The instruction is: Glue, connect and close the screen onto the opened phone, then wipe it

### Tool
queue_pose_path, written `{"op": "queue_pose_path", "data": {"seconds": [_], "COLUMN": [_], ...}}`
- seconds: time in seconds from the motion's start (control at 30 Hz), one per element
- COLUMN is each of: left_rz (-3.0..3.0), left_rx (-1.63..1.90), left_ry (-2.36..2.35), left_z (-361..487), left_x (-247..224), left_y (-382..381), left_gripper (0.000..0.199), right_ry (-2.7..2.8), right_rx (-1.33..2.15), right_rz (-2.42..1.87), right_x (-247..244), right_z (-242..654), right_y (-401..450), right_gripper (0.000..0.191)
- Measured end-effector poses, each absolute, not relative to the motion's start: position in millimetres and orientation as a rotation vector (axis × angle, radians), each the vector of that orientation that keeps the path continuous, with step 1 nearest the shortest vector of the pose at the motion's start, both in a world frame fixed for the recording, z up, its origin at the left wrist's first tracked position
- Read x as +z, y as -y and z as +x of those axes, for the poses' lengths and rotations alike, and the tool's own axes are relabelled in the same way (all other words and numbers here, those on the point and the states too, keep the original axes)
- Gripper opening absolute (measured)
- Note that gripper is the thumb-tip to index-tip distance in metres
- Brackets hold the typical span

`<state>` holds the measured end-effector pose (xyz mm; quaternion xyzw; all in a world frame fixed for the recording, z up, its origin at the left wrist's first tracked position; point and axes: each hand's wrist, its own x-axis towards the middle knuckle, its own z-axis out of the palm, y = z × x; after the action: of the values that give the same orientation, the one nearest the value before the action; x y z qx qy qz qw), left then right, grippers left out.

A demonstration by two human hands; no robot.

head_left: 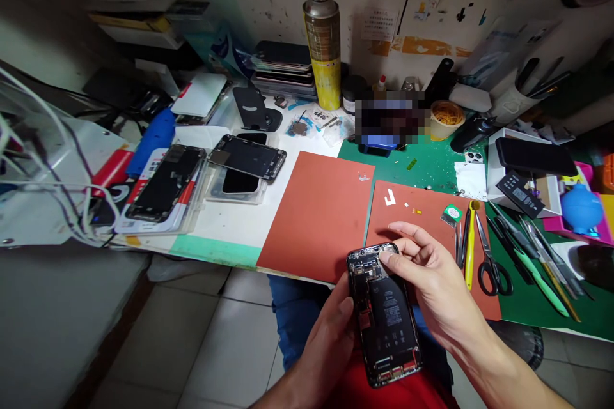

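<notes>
An opened smartphone (384, 313), its screen off and its black battery and inner parts bare, is held above my lap at the bench's front edge. My left hand (336, 313) grips it along the left side, thumb on the frame and the other fingers hidden beneath. At the upper right corner, my right hand (432, 275) has its thumb pressed on the phone near the camera end. The fingers of that hand curl beyond the top edge, and any small part under the thumb is hidden. Below the phone, a patch of red clothing shows.
Brown-red mats (316, 211) cover the bench front. To the right lie a yellow brush (470, 249), black scissors (493, 268) and several tweezers. Phone screens (167, 182) rest at the left near loose white cables (62, 134). A tall spray can (322, 45) stands at the back.
</notes>
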<state>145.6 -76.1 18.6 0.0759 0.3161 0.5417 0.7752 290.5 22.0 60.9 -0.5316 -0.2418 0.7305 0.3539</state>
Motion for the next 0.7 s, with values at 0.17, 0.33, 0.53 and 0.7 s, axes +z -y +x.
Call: {"op": "queue_pose_path", "data": {"seconds": [0.17, 0.33, 0.53, 0.7], "left_rz": [0.161, 0.169, 0.184, 0.157], "left_rx": [1.163, 1.154, 1.146, 1.152], "left_ry": [-0.661, -0.686, -0.717, -0.693], "left_z": [145.3, 144.6, 145.5, 144.9], "left_x": [19.1, 18.5, 18.1, 13.2], "left_y": [76.2, 76.3, 76.1, 78.5], "left_gripper": [0.045, 0.048, 0.051, 0.044], "right_ry": [0.629, 0.626, 0.629, 0.623], "right_rx": [1.885, 1.880, 1.885, 1.883], "right_rz": [-1.379, -1.380, -1.383, -1.381], "right_x": [60.0, 59.3, 59.0, 58.6], "right_z": [290.4, 291.7, 293.1, 293.2], "right_y": [-21.0, -20.1, -20.4, -19.7], "right_gripper": [0.066, 0.067, 0.067, 0.066]}}
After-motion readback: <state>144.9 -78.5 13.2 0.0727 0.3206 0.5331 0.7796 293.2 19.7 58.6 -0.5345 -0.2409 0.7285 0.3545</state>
